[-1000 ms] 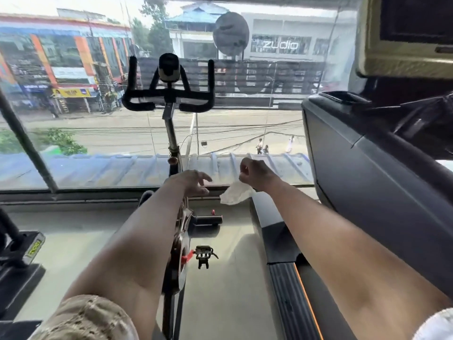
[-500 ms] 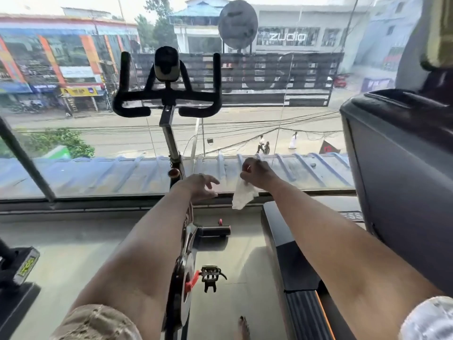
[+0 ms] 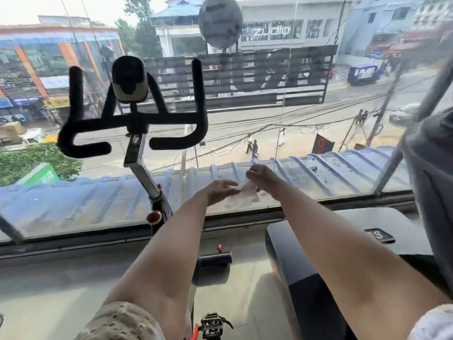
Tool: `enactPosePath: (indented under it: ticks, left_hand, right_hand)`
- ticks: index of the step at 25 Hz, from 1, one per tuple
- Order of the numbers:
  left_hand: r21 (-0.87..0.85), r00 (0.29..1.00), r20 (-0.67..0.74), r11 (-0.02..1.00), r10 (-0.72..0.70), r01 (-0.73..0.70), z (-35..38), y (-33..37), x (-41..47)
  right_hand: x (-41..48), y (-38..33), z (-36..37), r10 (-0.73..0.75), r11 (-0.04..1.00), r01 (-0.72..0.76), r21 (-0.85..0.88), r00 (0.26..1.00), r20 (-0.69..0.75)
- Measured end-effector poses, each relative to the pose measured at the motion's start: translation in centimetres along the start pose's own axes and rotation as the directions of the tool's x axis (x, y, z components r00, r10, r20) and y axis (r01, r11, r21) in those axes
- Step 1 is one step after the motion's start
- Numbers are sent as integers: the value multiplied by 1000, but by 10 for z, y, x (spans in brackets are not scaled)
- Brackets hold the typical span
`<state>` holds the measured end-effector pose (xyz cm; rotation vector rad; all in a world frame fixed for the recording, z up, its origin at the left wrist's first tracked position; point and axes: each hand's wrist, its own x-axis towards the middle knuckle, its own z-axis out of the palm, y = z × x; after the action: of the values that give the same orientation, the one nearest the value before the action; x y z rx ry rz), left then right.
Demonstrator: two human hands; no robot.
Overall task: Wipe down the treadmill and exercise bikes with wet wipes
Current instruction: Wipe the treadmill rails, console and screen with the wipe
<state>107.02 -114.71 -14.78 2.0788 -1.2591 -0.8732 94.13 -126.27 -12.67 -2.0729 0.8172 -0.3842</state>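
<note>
White and half-translucent, a wet wipe (image 3: pixel 249 191) hangs in mid-air at the centre of the frame. The fingers of the right hand (image 3: pixel 263 179) pinch it at the top. The left hand (image 3: pixel 220 191) reaches in from the left with fingers straight and loose, their tips at the wipe's near edge (motion blur hides whether they actually touch).

The step in hand looks like spreading or refolding the wipe before the next surface. To do it well, the left hand should take a corner, pull the sheet flat and present a clean, damp face rather than a bunched wad.

The nearest target is the exercise bike (image 3: pixel 144 173), whose black handlebars (image 3: pixel 132 125) fill the upper left, with a small console (image 3: pixel 130 79) above them. The curved grips call for wrapping the wipe round them, not dabbing. The treadmill (image 3: pixel 286 271) occupies the lower right, its upright body rising along the right edge.

A red knob (image 3: pixel 154 217) sits on the bike's stem left of centre, and a pedal (image 3: pixel 212 325) shows at the bottom edge. The window glass (image 3: pixel 318 119) stands close behind the bike, leaving little room beyond the handlebars.
</note>
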Motion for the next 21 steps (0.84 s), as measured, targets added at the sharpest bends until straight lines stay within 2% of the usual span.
enactPosePath:
  ticks: [3,6,9,13,15,19,21]
  left_hand:
    - [-56,999,39,998,10,-8,-2,9,36]
    - [-113,996,88,994,0,10,2,22,67]
    - [-170,997,65,985,41,-29,10,37,94]
    - [-384,999,-2,922,51,-48,29,58,129]
    - [-465,995,38,883,92,-64,41,73,149]
    - [-512,973,164,857,164,-58,64,97,194]
    - [-551,961,202,833,189,-48,74,108,214]
  right_hand:
    - [24,13,-10,56,992,-52,113,998,-30]
    - [42,33,-28,101,985,-85,151,989,-107]
    - [48,50,-46,165,962,-121,244,972,-169]
    - [46,77,-62,300,903,-223,368,939,-168]
    - [48,94,-73,380,834,-271,481,914,-143]
    - [54,121,-97,418,776,-207,596,876,-240]
    - [54,130,-110,466,761,-185,622,823,-325]
